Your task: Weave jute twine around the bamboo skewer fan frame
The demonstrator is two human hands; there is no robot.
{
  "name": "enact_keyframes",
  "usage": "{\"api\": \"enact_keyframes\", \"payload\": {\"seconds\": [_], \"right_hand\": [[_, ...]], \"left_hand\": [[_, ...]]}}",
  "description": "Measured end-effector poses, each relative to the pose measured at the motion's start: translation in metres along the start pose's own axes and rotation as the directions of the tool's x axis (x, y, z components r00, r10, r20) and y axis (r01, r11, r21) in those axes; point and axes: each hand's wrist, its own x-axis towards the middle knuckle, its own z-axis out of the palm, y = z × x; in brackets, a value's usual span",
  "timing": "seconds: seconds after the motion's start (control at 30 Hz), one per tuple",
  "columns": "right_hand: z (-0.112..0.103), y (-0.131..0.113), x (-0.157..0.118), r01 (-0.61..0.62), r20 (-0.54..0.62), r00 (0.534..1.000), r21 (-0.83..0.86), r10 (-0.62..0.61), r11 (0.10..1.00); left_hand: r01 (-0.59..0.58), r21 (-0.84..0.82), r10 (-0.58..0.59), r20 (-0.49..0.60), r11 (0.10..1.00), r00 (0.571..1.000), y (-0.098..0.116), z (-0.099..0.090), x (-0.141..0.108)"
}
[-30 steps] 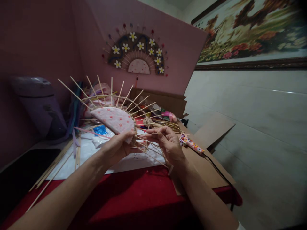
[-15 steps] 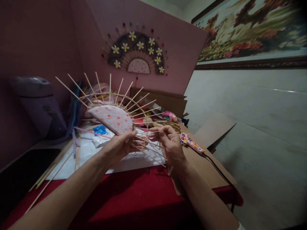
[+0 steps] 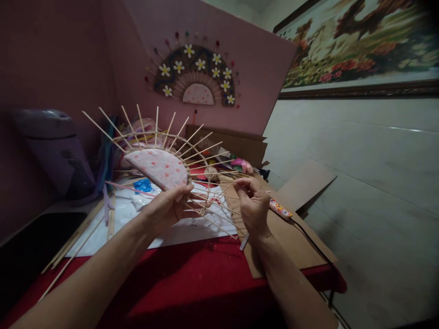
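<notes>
Two bare hands work on a fan (image 3: 156, 167) held up over a white sheet (image 3: 92, 233) of paper. The left hand (image 3: 171, 201) is clamped on the fan's lower corner, thumb on the front and fingers behind. The right hand (image 3: 254, 201), over the right edge of the sheet, has thumb and forefinger pinched together, apparently on a thin strand of cord (image 3: 205, 160); the strand is too fine to follow all the way.

To do this well, it seems best to grip the fan firmly by its padded base, draw the cord snug but not hard, and keep it level from stick to stick, since the thin sticks (image 3: 157, 125) could bend or be pulled out of line.

The fan has a half-circle pad of white cloth with pinkish-red spots, tilted down to the right. Braided cord trims its curved edge. Pale wooden sticks spread from it like sun rays, and a second ring of cord crosses them partway out. Beyond the sheet sits a ball of twine (image 3: 211, 173)
</notes>
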Motion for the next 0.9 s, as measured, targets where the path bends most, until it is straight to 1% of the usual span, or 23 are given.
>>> {"api": "enact_keyframes", "payload": {"seconds": [0.17,0.3,0.4,0.6,0.67,0.73,0.83,0.9], "right_hand": [[-0.003,0.001,0.003,-0.026,-0.019,0.999,-0.033,0.025,0.999],[-0.004,0.005,0.005,-0.069,-0.048,0.996,0.001,0.069,0.998],[-0.004,0.006,0.007,-0.071,-0.046,0.996,0.029,0.072,0.997],[-0.006,-0.001,0.006,-0.095,-0.088,0.991,0.078,0.102,0.992],[-0.007,-0.003,0.006,-0.096,-0.078,0.991,0.118,0.105,0.988],[-0.009,-0.001,0.007,-0.115,-0.058,0.990,0.193,0.128,0.975],[-0.011,0.003,0.010,-0.199,-0.018,0.975,0.352,0.220,0.915],[-0.011,0.005,0.011,-0.245,0.008,0.964,0.424,0.267,0.872]], "left_hand": [[-0.042,-0.059,0.040,-0.023,0.997,0.999,0.004,0.001,-0.002],[-0.086,-0.094,0.085,-0.015,0.992,0.996,0.007,0.002,-0.003],[-0.106,-0.110,0.106,-0.013,0.988,0.994,0.007,0.000,-0.002],[-0.107,-0.128,0.110,0.016,0.986,0.994,0.004,-0.004,0.000],[-0.114,-0.136,0.117,0.015,0.984,0.993,0.003,-0.004,0.001],[-0.118,-0.134,0.121,0.018,0.984,0.992,0.003,-0.004,0.000],[-0.109,-0.111,0.114,0.048,0.988,0.992,0.003,-0.001,-0.001],[-0.115,-0.086,0.122,0.072,0.990,0.990,0.003,0.002,-0.003]]}}
